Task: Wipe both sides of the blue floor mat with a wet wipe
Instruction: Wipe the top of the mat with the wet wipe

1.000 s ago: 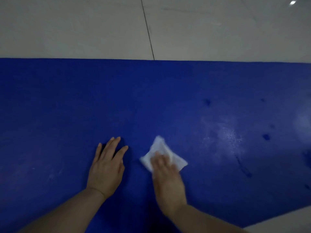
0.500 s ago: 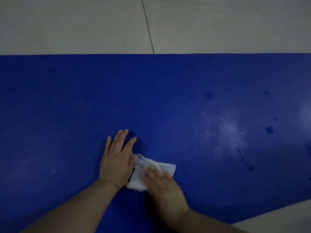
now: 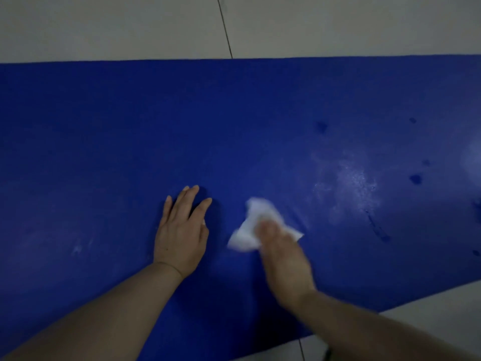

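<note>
White wet wipe (image 3: pixel 251 225) lies under right hand's (image 3: pixel 283 259) fingers (image 3: pixel 268 229).

single head-worn camera, looking forward and steeply down from above the blue mat (image 3: pixel 234 126), close enough that both forearms enter from the bottom edge, mat fills most of the frame, pale floor tiles (image 3: pixel 104 27) beyond its far edge

Pale grey tiled floor (image 3: pixel 104 27), dark grout line (image 3: pixel 225 27) running away from camera; dim, even light.
</note>
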